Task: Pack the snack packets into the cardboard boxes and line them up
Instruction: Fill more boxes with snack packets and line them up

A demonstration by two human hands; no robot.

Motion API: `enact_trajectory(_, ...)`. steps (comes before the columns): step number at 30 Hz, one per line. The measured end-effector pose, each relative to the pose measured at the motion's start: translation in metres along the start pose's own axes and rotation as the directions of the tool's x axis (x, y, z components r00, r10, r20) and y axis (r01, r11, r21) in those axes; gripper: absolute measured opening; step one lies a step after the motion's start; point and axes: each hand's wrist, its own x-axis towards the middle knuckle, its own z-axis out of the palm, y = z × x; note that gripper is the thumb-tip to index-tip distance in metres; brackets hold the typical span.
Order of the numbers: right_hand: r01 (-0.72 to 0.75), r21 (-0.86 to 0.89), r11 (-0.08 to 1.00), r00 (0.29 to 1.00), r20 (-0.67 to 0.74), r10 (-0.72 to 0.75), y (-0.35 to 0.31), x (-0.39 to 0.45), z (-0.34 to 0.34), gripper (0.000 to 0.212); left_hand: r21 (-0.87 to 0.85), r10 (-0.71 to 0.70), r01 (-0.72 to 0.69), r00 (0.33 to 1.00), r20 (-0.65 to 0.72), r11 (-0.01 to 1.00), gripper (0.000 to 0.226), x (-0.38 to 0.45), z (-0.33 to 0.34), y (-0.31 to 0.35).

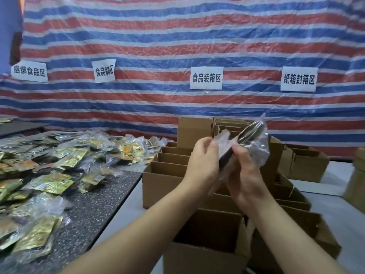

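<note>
My left hand (203,161) and my right hand (246,175) both grip a clear plastic bag of snack packets (250,139), held up above the open cardboard boxes (209,232). The bag's silvery packets stick up toward the upper right. A row of open boxes (167,167) runs from near me back toward the striped tarp. On the dark speckled table (94,210) to the left lies a big heap of gold and green snack packets (59,161), many in clear bags.
More open boxes (304,165) stand to the right on a pale table, and a brown box edge (355,186) sits at the far right. A striped tarp wall (177,46) with paper signs (206,78) closes off the back.
</note>
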Motion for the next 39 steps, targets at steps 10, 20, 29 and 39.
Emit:
enact_trajectory(10,-0.136,-0.595,0.792,0.975,0.063,0.215,0.003,-0.009,-0.027,0.096,0.216,0.073,-0.072,0.997,0.005,0.974,0.016,-0.001,-0.065,-0.033)
enact_trajectory(20,-0.052,-0.981,0.189,0.598,0.12,0.792,0.038,-0.021,-0.04,0.059,0.223,-0.386,0.355,0.916,0.112,0.908,0.019,-0.044,-0.103,-0.121)
enact_trajectory(29,0.32,-0.874,-0.365,0.309,-0.268,0.913,0.085,-0.02,-0.027,0.038,0.308,-0.326,0.286,0.942,0.084,0.907,0.025,-0.047,-0.093,-0.131)
enact_trajectory(39,0.354,-0.916,-0.188,0.41,-0.029,0.911,0.053,-0.021,-0.023,0.033,0.356,-0.305,0.26,0.95,0.074,0.897,0.027,-0.053,-0.098,-0.133)
